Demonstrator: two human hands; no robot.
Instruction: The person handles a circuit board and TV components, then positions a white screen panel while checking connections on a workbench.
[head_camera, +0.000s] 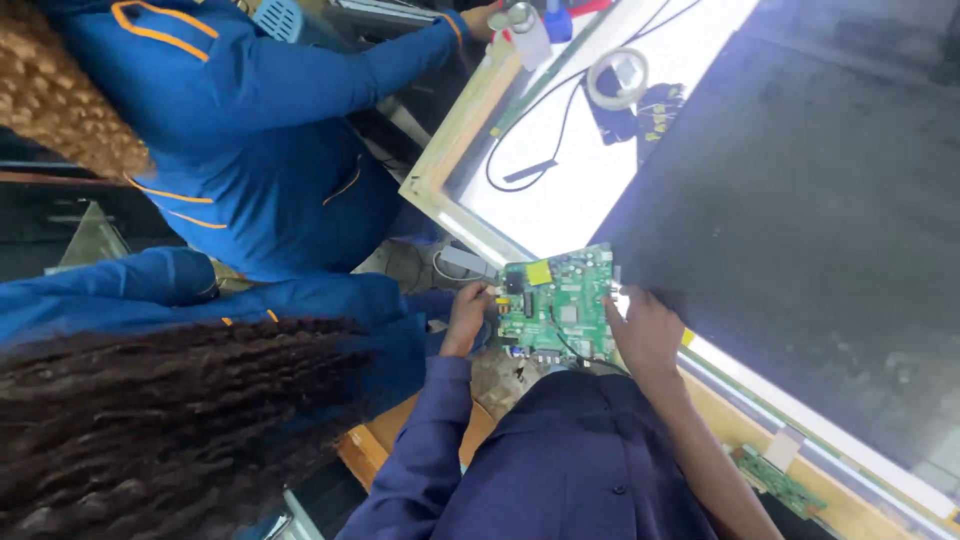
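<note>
Board: green circuit board (556, 303) at centre, over the lit panel's (560, 190) 6 o'clock edge | Grip: your left hand (468, 315) pinches its 9 o'clock edge, right hand (645, 330) its 3 o'clock edge | Advice: hold by the rims, fingers off components, keep it level.

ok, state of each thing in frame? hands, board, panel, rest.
left hand: grips the board's left edge
right hand: grips the board's right edge
green circuit board: held flat, component side up
backlit panel: lit white
dark sheet: covers part of the panel
black cable: loose on the panel
</note>
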